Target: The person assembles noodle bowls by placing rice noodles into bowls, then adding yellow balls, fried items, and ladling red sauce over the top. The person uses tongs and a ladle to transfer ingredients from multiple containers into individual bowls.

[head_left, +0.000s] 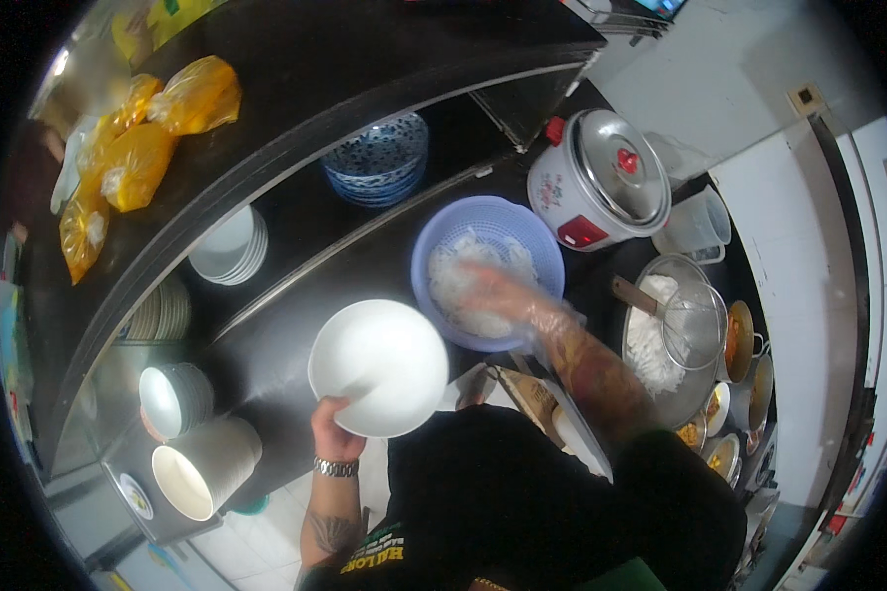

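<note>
My left hand (333, 431) grips the rim of a round white bowl (379, 360), thumb over the edge. The bowl is tilted and nothing shows in it. Over a lavender plastic colander (554, 258) reaches my right hand (493, 294), in a clear plastic glove. White noodles (468, 258) lie in that colander, and the hand is down among them. Motion blurs its fingers, so their grip cannot be made out. The bowl is just left of the colander, in front of my body.
A lidded white pot (562, 202) stands behind the colander. To the right, a metal tray (672, 409) holds white noodles and a wire skimmer (693, 325), near several food pots. Bowl stacks (175, 399) and a cream tub (207, 468) stand left. Blue bowls (376, 167) sit under a shelf bearing yellow bags (138, 163).
</note>
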`<state>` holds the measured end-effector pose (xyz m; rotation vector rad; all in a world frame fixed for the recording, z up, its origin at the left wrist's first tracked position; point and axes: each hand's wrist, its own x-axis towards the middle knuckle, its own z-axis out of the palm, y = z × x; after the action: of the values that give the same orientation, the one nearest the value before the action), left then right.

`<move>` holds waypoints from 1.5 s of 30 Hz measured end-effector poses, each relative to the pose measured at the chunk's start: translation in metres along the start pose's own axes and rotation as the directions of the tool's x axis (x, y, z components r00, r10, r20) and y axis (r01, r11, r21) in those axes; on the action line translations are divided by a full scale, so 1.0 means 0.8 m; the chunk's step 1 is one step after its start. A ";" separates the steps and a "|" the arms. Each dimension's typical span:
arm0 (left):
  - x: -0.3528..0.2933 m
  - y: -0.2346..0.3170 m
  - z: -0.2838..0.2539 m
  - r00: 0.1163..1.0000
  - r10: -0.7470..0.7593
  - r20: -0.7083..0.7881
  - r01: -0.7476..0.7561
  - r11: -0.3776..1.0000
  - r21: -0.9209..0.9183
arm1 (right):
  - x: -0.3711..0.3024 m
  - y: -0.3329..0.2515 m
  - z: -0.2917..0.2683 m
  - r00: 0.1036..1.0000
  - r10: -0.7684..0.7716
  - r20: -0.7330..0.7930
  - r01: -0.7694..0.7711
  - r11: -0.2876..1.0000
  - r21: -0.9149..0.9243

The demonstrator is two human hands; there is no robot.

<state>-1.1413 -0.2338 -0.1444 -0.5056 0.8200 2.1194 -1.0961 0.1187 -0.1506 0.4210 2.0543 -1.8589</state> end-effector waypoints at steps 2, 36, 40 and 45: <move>-0.010 -0.004 -0.004 0.997 0.042 -0.058 -0.039 0.998 0.056 | 0.017 0.021 -0.037 0.880 0.135 -0.455 -0.436 0.609 -0.662; -0.006 -0.023 0.018 0.998 0.064 -0.017 -0.057 0.962 0.268 | 0.026 0.140 0.005 0.890 -0.079 -0.450 -0.389 0.386 -0.837; -0.005 -0.023 0.000 0.999 -0.013 -0.031 0.018 0.988 0.151 | -0.001 0.095 -0.038 0.938 -0.342 -0.060 0.008 0.195 -0.981; 0.012 -0.029 0.001 0.999 0.007 -0.053 0.000 0.992 0.129 | -0.059 -0.073 -0.070 0.862 -0.373 -0.343 -0.074 0.577 -0.813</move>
<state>-1.1291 -0.2173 -0.1584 -0.4942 0.9818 2.0475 -1.0817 0.1688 -0.0731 0.4744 3.0852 -0.6691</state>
